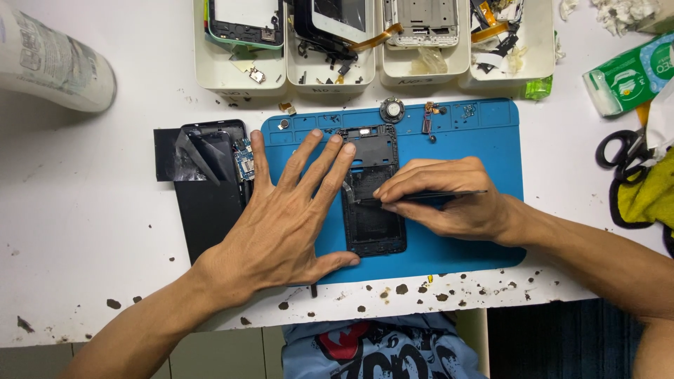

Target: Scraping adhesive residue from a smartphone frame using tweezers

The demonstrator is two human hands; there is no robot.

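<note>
The black phone frame (374, 191) lies lengthwise on the blue work mat (477, 151), opened up and stripped of its back. The left hand (284, 217) is spread flat, palm down, fingertips pressing the frame's upper left edge to pin it; it grips nothing. The right hand (449, 196) is closed around a thin black prying tool (428, 196), the tip laid across the middle of the frame. It looks like the prying stage, working something loose inside the shell; the next move would call for a shallow angle and light pressure, since the parts there seem thin.

Just left of the mat sit a second dark phone body (214, 182) with a blue circuit board showing and a peeled black film. Along the mat's top edge lie a round speaker part (392, 110) and small loose bits.

Behind the mat stand four white bins (242, 78): the first holds a phone frame with a green rim, the second a screen with an orange ribbon cable, the third a silver-white midframe, the fourth tangled cables and scraps. Scissors (621, 151) rest at the far right.
</note>
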